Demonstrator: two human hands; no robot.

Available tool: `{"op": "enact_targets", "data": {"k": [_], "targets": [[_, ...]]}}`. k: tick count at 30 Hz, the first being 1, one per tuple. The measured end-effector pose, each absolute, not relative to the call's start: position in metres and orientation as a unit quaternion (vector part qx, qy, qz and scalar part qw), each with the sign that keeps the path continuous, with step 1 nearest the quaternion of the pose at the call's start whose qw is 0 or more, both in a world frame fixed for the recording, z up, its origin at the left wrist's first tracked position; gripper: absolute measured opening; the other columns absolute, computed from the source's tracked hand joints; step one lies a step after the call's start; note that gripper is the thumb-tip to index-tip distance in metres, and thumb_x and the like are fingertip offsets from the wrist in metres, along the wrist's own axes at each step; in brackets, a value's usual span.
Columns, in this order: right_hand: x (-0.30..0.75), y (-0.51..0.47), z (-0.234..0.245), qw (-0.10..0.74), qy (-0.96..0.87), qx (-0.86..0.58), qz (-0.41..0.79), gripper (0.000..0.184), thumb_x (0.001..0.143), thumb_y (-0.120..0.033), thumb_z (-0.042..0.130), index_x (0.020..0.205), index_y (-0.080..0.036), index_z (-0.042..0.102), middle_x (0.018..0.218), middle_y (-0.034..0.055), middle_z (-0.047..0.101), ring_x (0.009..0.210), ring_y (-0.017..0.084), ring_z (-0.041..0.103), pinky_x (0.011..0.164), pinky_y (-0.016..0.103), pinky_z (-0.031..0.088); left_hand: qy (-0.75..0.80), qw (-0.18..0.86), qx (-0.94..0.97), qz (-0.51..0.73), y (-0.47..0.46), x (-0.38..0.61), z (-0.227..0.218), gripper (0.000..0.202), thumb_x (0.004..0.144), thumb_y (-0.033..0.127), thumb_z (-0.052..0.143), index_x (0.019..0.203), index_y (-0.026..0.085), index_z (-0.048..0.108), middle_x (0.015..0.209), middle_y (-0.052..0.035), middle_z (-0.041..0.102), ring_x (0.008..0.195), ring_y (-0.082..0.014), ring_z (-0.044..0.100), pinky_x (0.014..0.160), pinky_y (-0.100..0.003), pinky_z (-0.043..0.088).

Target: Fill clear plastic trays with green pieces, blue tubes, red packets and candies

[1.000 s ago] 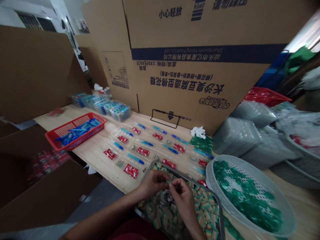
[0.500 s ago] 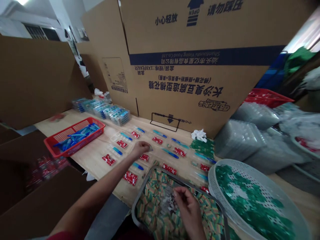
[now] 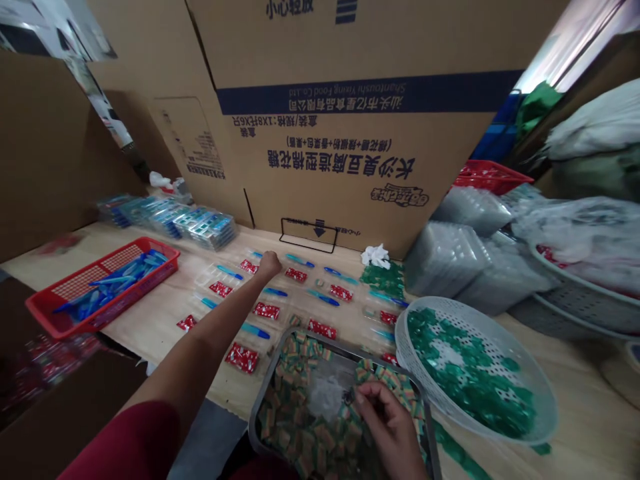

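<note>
My left hand (image 3: 271,264) is closed and stretched out over the far rows of clear plastic trays; whatever its fingers hold is hidden. Those trays carry blue pen-shaped pieces (image 3: 325,298) and red patterned packets (image 3: 266,311). My right hand (image 3: 389,419) pinches above a metal tray (image 3: 256,407) heaped with small striped green-and-tan candy pieces (image 3: 320,443). Something small and dark shows at its fingertips, too unclear to name. Between the candy pieces a bare patch of the metal tray's bottom shows, greyish white.
Left stands a red basket (image 3: 55,301) of blue pen-shaped pieces, with stacked blue packs (image 3: 207,229) behind. A large carton (image 3: 330,193) walls the back. At right are a white perforated basket (image 3: 543,407) with green pieces and stacked clear trays (image 3: 445,257).
My left hand has moved from the middle trays to the far row. My right hand stays over the metal tray, still pinched. The whole view has shifted somewhat to the right.
</note>
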State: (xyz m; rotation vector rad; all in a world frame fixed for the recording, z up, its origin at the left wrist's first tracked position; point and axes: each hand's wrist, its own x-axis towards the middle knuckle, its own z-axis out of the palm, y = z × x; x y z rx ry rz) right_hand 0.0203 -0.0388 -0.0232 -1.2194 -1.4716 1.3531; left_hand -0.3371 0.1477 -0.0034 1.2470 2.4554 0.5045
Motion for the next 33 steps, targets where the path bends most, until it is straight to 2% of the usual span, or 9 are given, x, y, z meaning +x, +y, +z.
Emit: {"op": "enact_targets", "data": {"k": [11, 13, 16, 18, 20, 23, 25, 28, 33], "targets": [[0.03, -0.038, -0.016, 0.368, -0.647, -0.491, 0.453, 0.03, 0.078, -0.046, 0.053, 0.072, -0.018, 0.06, 0.064, 0.0024, 0.059, 0.06, 0.016, 0.057, 0.053, 0.022, 0.046, 0.854, 0.126, 0.497, 0.087, 0.142, -0.332, 0.002, 0.031, 0.086, 0.032, 0.054, 0.112, 0.014, 0.054, 0.112, -0.0084, 0.057, 0.097, -0.0205, 0.058, 0.081, -0.04, 0.05], [0.038, -0.038, -0.015, 0.361, -0.671, -0.498, 0.414, 0.028, 0.08, -0.045, 0.052, 0.075, -0.019, 0.06, 0.066, 0.0024, 0.061, 0.06, 0.017, 0.059, 0.054, 0.022, 0.047, 0.852, 0.122, 0.503, 0.08, 0.142, -0.331, 0.009, 0.029, 0.085, 0.031, 0.055, 0.109, 0.014, 0.056, 0.109, -0.0073, 0.058, 0.095, -0.0198, 0.058, 0.08, -0.039, 0.05], [0.06, -0.04, -0.017, 0.364, -0.711, -0.521, 0.302, 0.026, 0.082, -0.043, 0.047, 0.079, -0.02, 0.06, 0.074, 0.0038, 0.064, 0.067, 0.018, 0.061, 0.06, 0.025, 0.048, 0.845, 0.104, 0.517, 0.082, 0.134, -0.322, 0.024, 0.022, 0.083, 0.022, 0.057, 0.101, 0.01, 0.059, 0.102, -0.0105, 0.062, 0.096, -0.0206, 0.058, 0.082, -0.034, 0.047], [0.078, -0.042, -0.022, 0.358, -0.721, -0.556, 0.205, 0.029, 0.083, -0.045, 0.044, 0.082, -0.021, 0.06, 0.08, 0.0057, 0.064, 0.074, 0.021, 0.062, 0.066, 0.03, 0.049, 0.836, 0.088, 0.534, 0.089, 0.115, -0.311, 0.033, 0.021, 0.082, 0.017, 0.054, 0.101, 0.008, 0.059, 0.1, -0.0131, 0.063, 0.098, -0.0219, 0.058, 0.081, -0.03, 0.044], [0.095, -0.045, -0.028, 0.324, -0.723, -0.593, 0.143, 0.032, 0.084, -0.047, 0.04, 0.083, -0.021, 0.059, 0.083, 0.0072, 0.064, 0.076, 0.023, 0.062, 0.067, 0.033, 0.049, 0.824, 0.081, 0.554, 0.091, 0.081, -0.294, 0.037, 0.022, 0.083, 0.019, 0.05, 0.101, 0.011, 0.059, 0.096, -0.0114, 0.065, 0.095, -0.0222, 0.059, 0.077, -0.028, 0.043], [0.109, -0.049, -0.039, 0.27, -0.729, -0.612, 0.142, 0.036, 0.084, -0.049, 0.037, 0.088, -0.02, 0.059, 0.086, 0.0087, 0.065, 0.076, 0.023, 0.063, 0.064, 0.034, 0.05, 0.799, 0.112, 0.587, 0.066, 0.008, -0.267, 0.033, 0.014, 0.081, 0.025, 0.051, 0.086, 0.017, 0.061, 0.076, -0.0055, 0.066, 0.079, -0.0219, 0.063, 0.066, -0.027, 0.041], [0.109, -0.05, -0.045, 0.254, -0.727, -0.618, 0.156, 0.039, 0.084, -0.05, 0.036, 0.093, -0.019, 0.058, 0.085, 0.009, 0.065, 0.074, 0.023, 0.063, 0.062, 0.033, 0.05, 0.768, 0.164, 0.617, 0.047, -0.04, -0.251, 0.023, 0.014, 0.083, 0.027, 0.048, 0.084, 0.019, 0.059, 0.07, -0.0036, 0.065, 0.074, -0.0205, 0.063, 0.061, -0.025, 0.039], [0.104, -0.049, -0.047, 0.237, -0.725, -0.632, 0.132, 0.043, 0.085, -0.05, 0.032, 0.096, -0.017, 0.058, 0.09, 0.0114, 0.064, 0.079, 0.026, 0.061, 0.067, 0.037, 0.049, 0.761, 0.21, 0.609, 0.082, -0.082, -0.234, 0.009, 0.013, 0.085, 0.023, 0.044, 0.091, 0.02, 0.055, 0.07, -0.0014, 0.064, 0.071, -0.0179, 0.062, 0.059, -0.023, 0.037], [0.101, -0.047, -0.047, 0.248, -0.712, -0.651, 0.094, 0.043, 0.083, -0.045, 0.031, 0.095, -0.015, 0.059, 0.097, 0.0151, 0.058, 0.089, 0.03, 0.056, 0.076, 0.044, 0.046, 0.777, 0.204, 0.568, 0.177, -0.092, -0.223, -0.005, 0.017, 0.085, 0.02, 0.04, 0.098, 0.02, 0.052, 0.08, -0.0034, 0.065, 0.078, -0.0187, 0.062, 0.067, -0.025, 0.041]]}}
